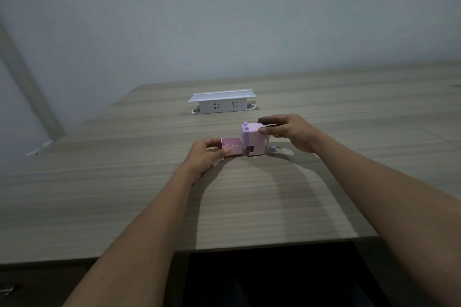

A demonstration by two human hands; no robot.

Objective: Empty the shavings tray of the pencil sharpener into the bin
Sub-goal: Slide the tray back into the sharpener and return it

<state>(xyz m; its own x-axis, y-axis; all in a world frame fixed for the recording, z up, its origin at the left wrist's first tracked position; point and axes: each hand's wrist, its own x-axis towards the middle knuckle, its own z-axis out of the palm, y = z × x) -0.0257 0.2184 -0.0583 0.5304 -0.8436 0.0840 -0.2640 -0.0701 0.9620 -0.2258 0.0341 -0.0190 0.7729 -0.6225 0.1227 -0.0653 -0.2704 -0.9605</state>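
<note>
On the wood-grain desk (pixel 249 194), my right hand (pixel 287 132) clamps the sharpener (pixel 252 139) while my left hand (pixel 207 154) pinches its light, stiff, spill-prone shavings tray (pixel 232 148) by the outer end.

The sharpener (pixel 252 138) is a small lilac box standing upright on the wooden desk, crank on its right side. Its pink tray (pixel 232 147), an open-topped drawer, sticks out level from the sharpener's left side, mostly pulled out
</note>
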